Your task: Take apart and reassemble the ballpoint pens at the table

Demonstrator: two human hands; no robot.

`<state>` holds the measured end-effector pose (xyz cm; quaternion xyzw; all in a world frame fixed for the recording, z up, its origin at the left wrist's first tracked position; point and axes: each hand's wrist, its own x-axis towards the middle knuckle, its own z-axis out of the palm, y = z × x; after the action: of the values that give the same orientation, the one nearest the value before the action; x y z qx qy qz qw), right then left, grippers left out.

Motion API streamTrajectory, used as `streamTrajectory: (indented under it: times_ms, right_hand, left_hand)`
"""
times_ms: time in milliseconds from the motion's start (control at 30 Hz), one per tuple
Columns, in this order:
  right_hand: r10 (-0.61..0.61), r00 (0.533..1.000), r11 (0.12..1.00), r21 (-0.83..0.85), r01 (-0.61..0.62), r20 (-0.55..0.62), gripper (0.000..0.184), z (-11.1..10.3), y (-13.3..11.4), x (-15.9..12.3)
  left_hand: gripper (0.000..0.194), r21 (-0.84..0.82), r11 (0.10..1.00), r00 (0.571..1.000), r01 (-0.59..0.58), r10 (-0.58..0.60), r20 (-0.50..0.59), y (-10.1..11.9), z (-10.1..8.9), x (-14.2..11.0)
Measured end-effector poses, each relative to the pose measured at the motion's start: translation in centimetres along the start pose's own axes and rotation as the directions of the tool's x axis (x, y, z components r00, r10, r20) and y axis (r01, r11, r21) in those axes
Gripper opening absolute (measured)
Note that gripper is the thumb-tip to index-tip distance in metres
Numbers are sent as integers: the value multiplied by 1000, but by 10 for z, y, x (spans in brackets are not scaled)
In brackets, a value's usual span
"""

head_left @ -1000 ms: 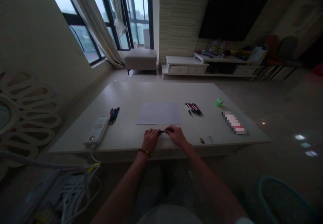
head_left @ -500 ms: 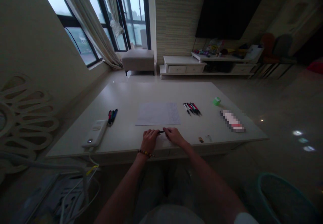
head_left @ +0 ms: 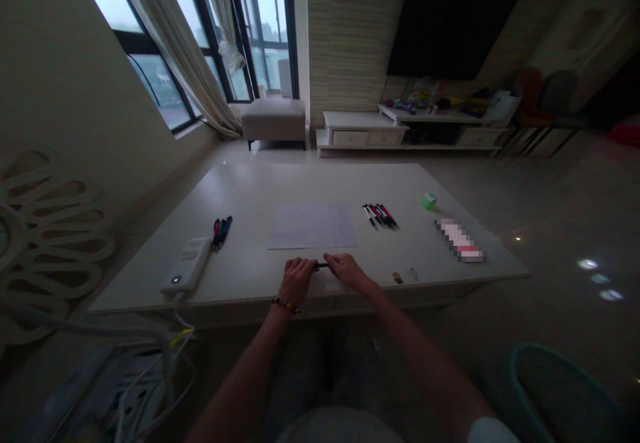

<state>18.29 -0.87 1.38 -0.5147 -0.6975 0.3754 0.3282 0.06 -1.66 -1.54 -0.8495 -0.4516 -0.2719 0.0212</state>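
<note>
Between my two hands runs a dark pen [head_left: 322, 265], level and just above the near edge of the white table. My left hand [head_left: 298, 276], with a beaded bracelet at its wrist, is closed on one end of it. The fingers of my right hand [head_left: 346, 270] pinch the other end. Just beyond the hands lies a sheet of paper [head_left: 313, 226], with faint lines on its right part. Several pens [head_left: 381, 216] lie side by side to the right of the sheet. Another small group of pens [head_left: 222, 233] lies to the left.
A white power strip [head_left: 189, 264] with a cable sits at the table's left. Toward the right are a green cube [head_left: 429, 201], a blurred-out phone-like item [head_left: 460, 240] and a small brown piece [head_left: 397, 278]. The white table [head_left: 320, 183] ends close to my body.
Slightly more of the dark pen shows between my hands, which have moved apart a little. The things on the table stay where they were.
</note>
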Motion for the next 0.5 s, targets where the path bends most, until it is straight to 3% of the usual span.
streamTrajectory:
  times_ms: [133, 300, 433, 500]
  right_hand:
    - [-35, 997, 998, 45, 32, 67, 37, -5, -3, -1]
    - [97, 985, 991, 75, -108, 140, 54, -3, -5, -2]
    - [-66, 996, 997, -28, 67, 55, 35, -5, -5, -5]
    - [-77, 996, 997, -14, 78, 53, 32, -3, -4, -6]
  left_hand:
    - [20, -9, 1000, 1000, 24, -24, -13, 1, -1, 0]
    - [20, -31, 999, 1000, 8, -8, -10, 0, -1, 0]
    - [20, -37, 999, 1000, 11, -11, -11, 0, 0, -1]
    - [20, -38, 999, 1000, -8, 7, -19, 0, 0, -2]
